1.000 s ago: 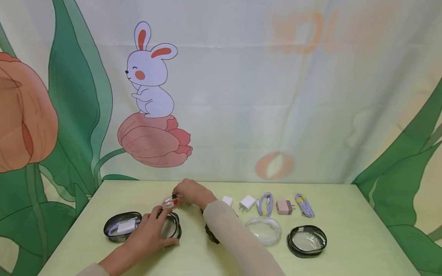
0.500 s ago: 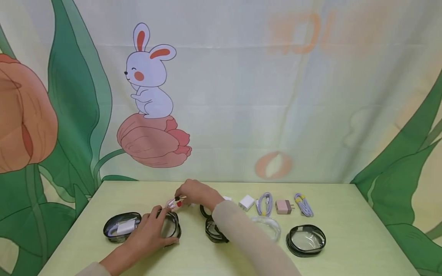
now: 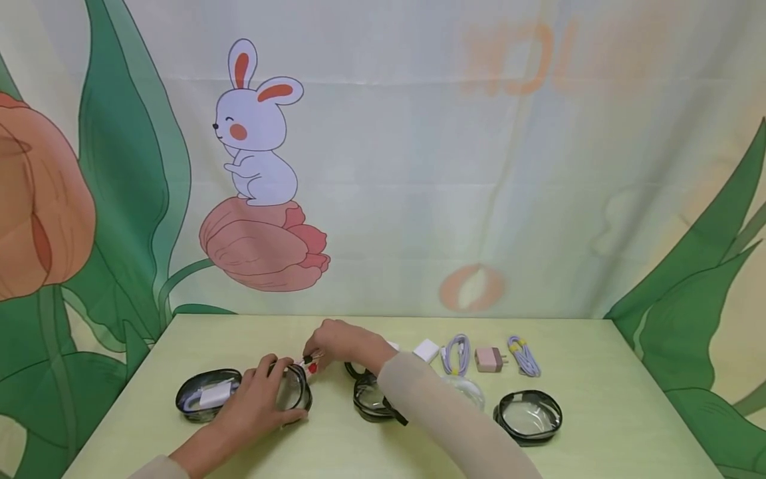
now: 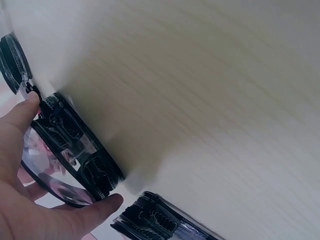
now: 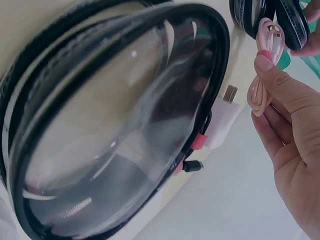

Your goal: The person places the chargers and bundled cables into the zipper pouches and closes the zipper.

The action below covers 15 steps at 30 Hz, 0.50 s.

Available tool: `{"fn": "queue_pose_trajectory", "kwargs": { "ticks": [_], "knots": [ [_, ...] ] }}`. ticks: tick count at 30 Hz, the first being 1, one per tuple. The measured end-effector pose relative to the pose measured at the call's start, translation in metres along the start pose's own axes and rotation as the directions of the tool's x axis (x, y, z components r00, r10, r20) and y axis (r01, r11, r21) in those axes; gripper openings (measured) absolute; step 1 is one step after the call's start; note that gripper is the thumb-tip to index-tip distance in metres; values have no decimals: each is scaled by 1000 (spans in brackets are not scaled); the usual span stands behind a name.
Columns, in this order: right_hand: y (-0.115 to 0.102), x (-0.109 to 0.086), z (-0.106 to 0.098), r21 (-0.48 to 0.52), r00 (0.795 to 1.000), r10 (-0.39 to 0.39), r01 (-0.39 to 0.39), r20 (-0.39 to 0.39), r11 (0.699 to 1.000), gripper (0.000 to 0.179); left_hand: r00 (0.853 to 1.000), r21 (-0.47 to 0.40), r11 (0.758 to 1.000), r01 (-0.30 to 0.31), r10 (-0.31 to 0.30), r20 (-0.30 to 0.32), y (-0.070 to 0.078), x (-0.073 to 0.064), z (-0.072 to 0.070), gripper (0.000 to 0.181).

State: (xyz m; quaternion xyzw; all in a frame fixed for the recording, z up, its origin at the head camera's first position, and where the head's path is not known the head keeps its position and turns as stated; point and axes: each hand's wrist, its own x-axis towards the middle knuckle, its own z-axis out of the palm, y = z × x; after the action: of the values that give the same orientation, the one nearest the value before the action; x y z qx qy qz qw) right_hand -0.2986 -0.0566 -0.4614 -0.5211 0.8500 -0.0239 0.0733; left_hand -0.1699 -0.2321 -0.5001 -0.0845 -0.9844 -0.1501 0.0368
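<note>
My left hand (image 3: 254,396) grips a round clear pouch (image 4: 62,172) with black zip trim, thumb on one side and fingers on the other. Its black rim (image 3: 308,392) stands raised in the head view. Just beyond the pouch, my right hand (image 3: 347,344) pinches a coiled pink cable (image 5: 257,95) with a red tie between thumb and fingers. The cable (image 3: 312,366) is close to the pouch's far edge, partly covered by the hand in the head view. Whether it touches the pouch cannot be told.
At left lies a black-trimmed pouch (image 3: 206,397) holding a white charger. Another black-trimmed pouch (image 3: 371,399) sits under the right forearm, one (image 3: 528,418) further right. Behind are a white charger (image 3: 426,350), pink charger (image 3: 489,359) and purple cables (image 3: 457,356). A black cable plug (image 5: 192,166) shows too.
My right hand has brought the pink cable slightly to the right and nearer to me, beside the pouch's far edge. My left hand stays on the pouch, whose rim now stands a little higher.
</note>
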Motion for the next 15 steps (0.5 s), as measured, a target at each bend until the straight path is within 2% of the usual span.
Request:
{"fn": "queue_pose_trajectory", "kwargs": {
  "ticks": [8,15],
  "knots": [
    [-7,4,7,34,1000,3,-3,7,999,30,1000,-12,1000,10,-10,4,1,0,-2,95],
    [-8,7,12,56,1000,9,-10,20,998,25,999,-26,1000,-18,17,-41,0,-4,-3,94]
  ]
}}
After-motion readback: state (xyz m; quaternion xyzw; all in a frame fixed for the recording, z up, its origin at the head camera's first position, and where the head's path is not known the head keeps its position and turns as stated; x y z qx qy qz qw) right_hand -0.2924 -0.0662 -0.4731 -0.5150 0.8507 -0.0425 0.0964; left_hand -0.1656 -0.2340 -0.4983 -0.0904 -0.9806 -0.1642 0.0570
